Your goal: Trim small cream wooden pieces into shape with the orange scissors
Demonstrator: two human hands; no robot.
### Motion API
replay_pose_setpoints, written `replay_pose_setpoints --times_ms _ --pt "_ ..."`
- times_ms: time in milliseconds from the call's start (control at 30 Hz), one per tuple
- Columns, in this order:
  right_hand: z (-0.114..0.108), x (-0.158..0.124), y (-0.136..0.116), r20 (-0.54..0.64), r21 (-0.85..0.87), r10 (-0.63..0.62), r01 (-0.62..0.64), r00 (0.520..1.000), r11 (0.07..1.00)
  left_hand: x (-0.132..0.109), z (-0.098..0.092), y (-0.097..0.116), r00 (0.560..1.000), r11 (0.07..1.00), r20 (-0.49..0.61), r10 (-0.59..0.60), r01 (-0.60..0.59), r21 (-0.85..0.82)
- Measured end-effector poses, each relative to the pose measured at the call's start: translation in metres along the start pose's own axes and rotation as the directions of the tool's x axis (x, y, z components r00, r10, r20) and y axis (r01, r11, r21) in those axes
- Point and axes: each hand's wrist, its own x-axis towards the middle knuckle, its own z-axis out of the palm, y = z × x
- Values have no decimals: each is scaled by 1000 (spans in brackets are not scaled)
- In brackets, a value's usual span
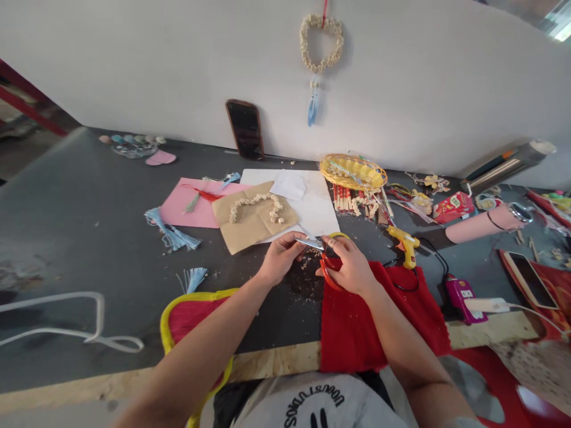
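Note:
My right hand (pixel 350 266) is closed around a pair of scissors (pixel 329 270) with red handles; the blades point left. My left hand (pixel 280 259) is pinched near the blade tips, and whatever sits between its fingers is too small to make out. Beyond the hands, a curved string of small cream beads or pieces (pixel 254 201) lies on a brown paper sheet (pixel 231 236), partly over white sheets (pixel 325 205) and pink paper (pixel 185 205). Small pale crumbs are scattered on the dark table below my hands. A red cloth (pixel 352 333) lies under my right forearm.
A yellow glue gun (pixel 404 245), a yellow basket (pixel 328 172), a pink bottle (pixel 488 223) and a purple power socket (pixel 465 300) stand or lie to the right. Blue tassels (pixel 172 232) are at left. A phone (pixel 246 131) leans on the wall below a hanging heart wreath (pixel 304 44).

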Motion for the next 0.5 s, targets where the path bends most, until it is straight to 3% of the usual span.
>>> replay_pose_setpoints --times_ms 500 --pt "8 -1 0 -10 -59 -2 2 1000 998 -2 2 2 999 999 -25 -25 24 -37"
